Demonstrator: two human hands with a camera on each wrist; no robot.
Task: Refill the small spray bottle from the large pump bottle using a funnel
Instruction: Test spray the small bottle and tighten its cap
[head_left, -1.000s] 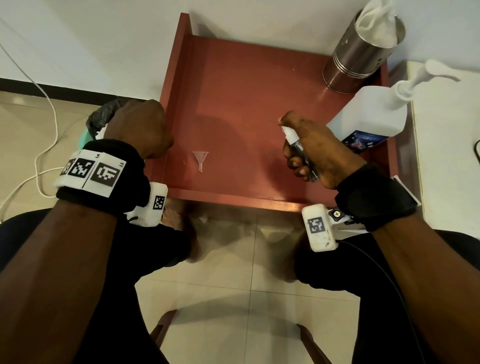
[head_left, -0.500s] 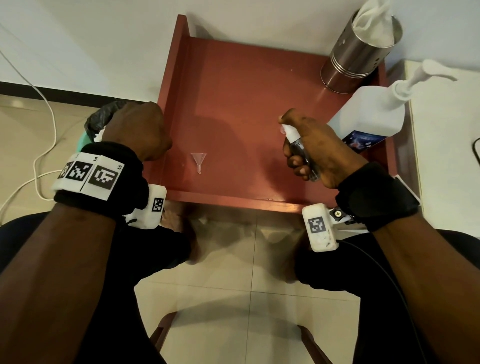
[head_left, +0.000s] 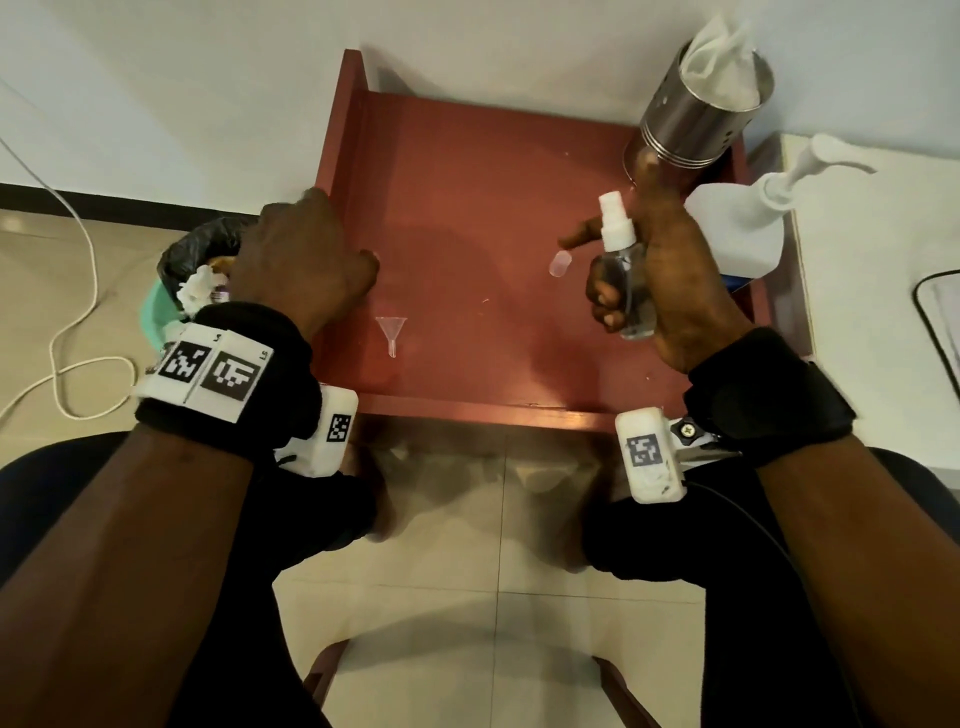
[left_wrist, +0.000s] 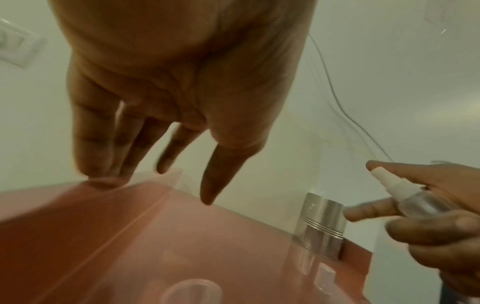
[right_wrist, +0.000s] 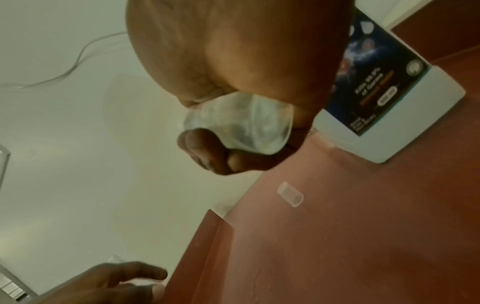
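Red wooden table (head_left: 467, 208), right hand (head_left: 670, 270) gripping small clear spray bottle (head_left: 626, 270), clear plastic funnel (head_left: 392, 332) at seven o'clock, left hand (head_left: 301, 260) seemingly relaxed, fingers spread.

Right hand (head_left: 670, 270) has turned the spray bottle (head_left: 626, 270) from tilted w/ nozzle aimed left to upright, white nozzle now on top; index finger sticks out left instead of sitting on the nozzle. Clear cap (head_left: 560, 262) is now off the bottle, lying on the red table (head_left: 467, 218) just left of that hand. Left hand (head_left: 298, 260) moved fwd & right from the table's left edge, fingers now loosely spread over the tabletop.
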